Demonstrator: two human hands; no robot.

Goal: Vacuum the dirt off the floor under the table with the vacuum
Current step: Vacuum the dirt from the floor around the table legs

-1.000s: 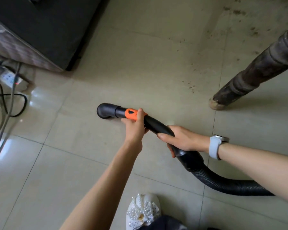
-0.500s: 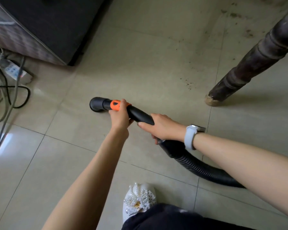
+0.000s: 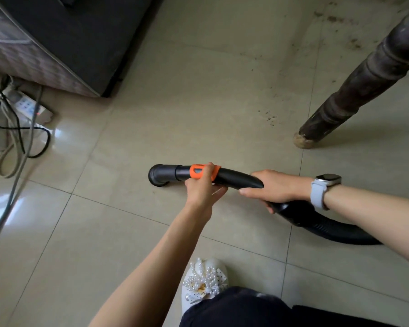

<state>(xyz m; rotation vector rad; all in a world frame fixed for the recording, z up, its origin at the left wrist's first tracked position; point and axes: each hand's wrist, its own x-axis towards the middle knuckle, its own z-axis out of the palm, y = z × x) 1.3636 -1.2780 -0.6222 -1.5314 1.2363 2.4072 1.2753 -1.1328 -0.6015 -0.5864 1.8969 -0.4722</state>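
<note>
You hold the black vacuum nozzle [image 3: 162, 175] at frame centre, its mouth on the tiled floor [image 3: 175, 102]; your left hand [image 3: 202, 187] grips its orange collar [image 3: 200, 172]; your right hand [image 3: 275, 187] grips the handle; dirt specks [image 3: 268, 115] lie upper right, beside the table leg [image 3: 354, 88].

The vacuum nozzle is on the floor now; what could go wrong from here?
1. The nozzle points away from the dirt specks near the table leg, so they may be missed.
2. Swinging toward them, the tube could knock that leg.
3. Moving left, it might catch the loose cables by the power strip.
</note>
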